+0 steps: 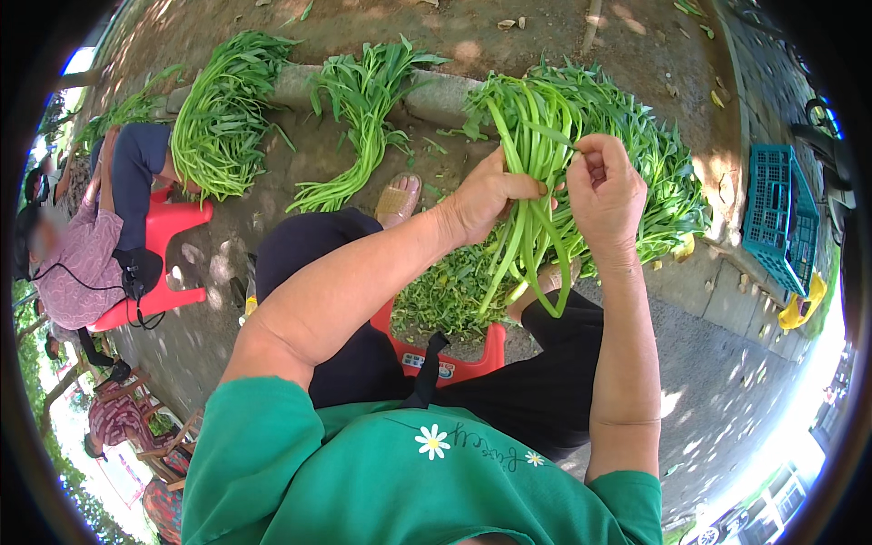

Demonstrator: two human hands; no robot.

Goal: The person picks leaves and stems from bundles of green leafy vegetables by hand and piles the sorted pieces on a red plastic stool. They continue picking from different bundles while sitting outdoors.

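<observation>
My left hand [486, 198] is closed round a bunch of water spinach [527, 238], its long pale-green stems hanging below the fist and its leafy tops pointing away from me. Close beside it on the right, my right hand [609, 186] pinches the tip of a narrow leaf [550, 134] at the bunch. Behind both hands spreads a big heap of water spinach [649, 150]. Loose plucked leaves [450, 286] cover the ground between my feet, under the held stems.
A smaller bunch [363, 123] and a large bunch [222, 118] lean on a low kerb [304, 86]. I sit on a red stool [490, 356]. At left, another person sits on a red stool [162, 263]. A teal crate [779, 213] and yellow bag [804, 304] lie at right.
</observation>
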